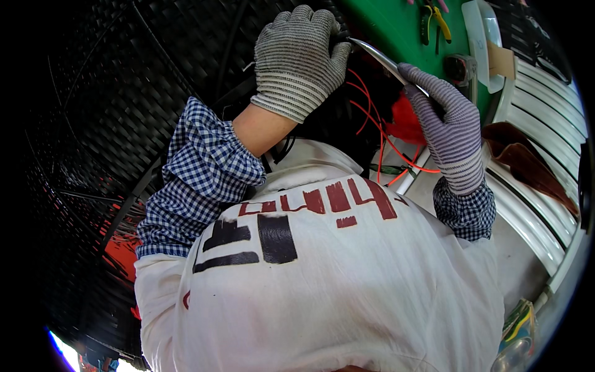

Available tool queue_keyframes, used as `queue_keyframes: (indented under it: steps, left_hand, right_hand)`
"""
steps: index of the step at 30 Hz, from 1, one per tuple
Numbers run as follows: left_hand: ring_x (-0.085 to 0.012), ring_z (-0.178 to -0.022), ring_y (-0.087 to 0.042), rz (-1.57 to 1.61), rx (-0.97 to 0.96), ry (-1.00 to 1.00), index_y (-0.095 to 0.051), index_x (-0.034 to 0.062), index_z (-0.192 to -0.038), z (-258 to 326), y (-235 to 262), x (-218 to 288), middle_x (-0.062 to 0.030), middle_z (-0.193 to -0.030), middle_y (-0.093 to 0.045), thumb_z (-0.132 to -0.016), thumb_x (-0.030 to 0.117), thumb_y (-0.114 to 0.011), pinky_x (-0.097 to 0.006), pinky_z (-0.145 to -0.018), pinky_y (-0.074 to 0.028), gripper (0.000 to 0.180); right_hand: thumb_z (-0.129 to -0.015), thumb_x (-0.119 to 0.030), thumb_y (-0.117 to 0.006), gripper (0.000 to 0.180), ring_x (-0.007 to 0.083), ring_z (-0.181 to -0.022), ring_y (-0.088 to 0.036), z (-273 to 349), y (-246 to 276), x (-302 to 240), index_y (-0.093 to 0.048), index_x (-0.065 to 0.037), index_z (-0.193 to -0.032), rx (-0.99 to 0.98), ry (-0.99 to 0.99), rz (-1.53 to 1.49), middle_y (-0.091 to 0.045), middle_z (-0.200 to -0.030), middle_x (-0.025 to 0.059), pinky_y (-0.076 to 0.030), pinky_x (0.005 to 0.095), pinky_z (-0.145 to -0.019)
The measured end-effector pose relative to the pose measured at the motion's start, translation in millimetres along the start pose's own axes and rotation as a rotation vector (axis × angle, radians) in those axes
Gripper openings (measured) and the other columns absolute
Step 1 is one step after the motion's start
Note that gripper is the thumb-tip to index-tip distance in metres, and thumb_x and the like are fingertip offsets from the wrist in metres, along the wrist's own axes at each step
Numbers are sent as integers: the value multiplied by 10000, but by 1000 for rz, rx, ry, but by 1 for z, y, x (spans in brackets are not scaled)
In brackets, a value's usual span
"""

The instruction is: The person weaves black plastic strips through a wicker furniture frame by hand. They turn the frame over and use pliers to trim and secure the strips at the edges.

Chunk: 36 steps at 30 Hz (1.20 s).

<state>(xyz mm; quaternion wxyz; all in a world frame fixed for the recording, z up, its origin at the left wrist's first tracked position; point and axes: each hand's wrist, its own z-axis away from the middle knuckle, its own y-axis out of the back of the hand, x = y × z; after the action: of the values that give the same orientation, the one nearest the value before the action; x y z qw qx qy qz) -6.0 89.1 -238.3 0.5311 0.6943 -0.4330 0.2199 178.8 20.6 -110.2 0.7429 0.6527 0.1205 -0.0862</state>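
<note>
My left hand (pixel 300 62), in a grey striped glove, is closed at the black woven wicker piece (pixel 186 43), its thumb and fingertips around the dark end of a glossy flat strip (pixel 379 56). The strip slants down to the right, shining silver where light falls on it. At its other end my right hand (pixel 449 121), gloved alike, pinches it between thumb and fingers. The left fingertips are partly hidden, so how the strip meets the weave cannot be made out.
Yellow-handled pliers (pixel 438 25) and a tape measure (pixel 460 69) lie on a green surface (pixel 384 18) beside a white tray (pixel 483 37). Thin orange-red strands (pixel 379 127) hang near my chest. White slats (pixel 539 118) with a brown cloth (pixel 527 158) stand at right.
</note>
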Motion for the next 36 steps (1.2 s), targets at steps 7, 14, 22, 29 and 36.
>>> queue_keyframes:
  steps: [7,14,22,29,36]
  left_hand:
    - [-335,-802,-603,-6,6,-11,-614,56,-907,1,1,3,-140,-840,-586,-780,204,-799,-457,-697,-505,269]
    - [-329,-797,-601,14,25,-39,-602,55,-897,4,-4,4,-138,-833,-577,-787,197,-804,-453,-695,-504,270]
    - [-246,-752,-647,-174,148,-129,-709,142,-894,10,-21,1,-46,-795,-642,-797,346,-832,-403,-675,-536,256]
    - [-248,-762,-651,-161,159,-190,-706,140,-893,8,-17,6,-43,-808,-646,-805,336,-830,-407,-687,-539,248]
    - [-252,-756,-641,-164,110,-136,-686,140,-877,4,-14,6,-41,-800,-634,-808,347,-830,-409,-686,-536,261]
  right_hand:
    - [-968,-168,-712,301,160,-709,-667,3,-1,2,-727,-128,-1266,5,46,45,-734,-937,102,-566,285,-684]
    - [-954,-171,-730,300,159,-628,-623,19,-19,6,-733,-154,-1253,110,35,41,-659,-803,76,-533,299,-599]
    - [-911,-140,-764,332,202,-578,-629,37,-58,5,-738,-183,-1239,396,97,116,-635,-782,77,-509,323,-528]
    - [-909,-103,-760,363,175,-617,-642,40,-60,14,-730,-180,-1263,384,61,-33,-651,-809,75,-530,303,-575]
    - [-931,-94,-744,353,142,-687,-624,29,-20,16,-721,-118,-1282,301,117,-224,-700,-862,89,-532,281,-672]
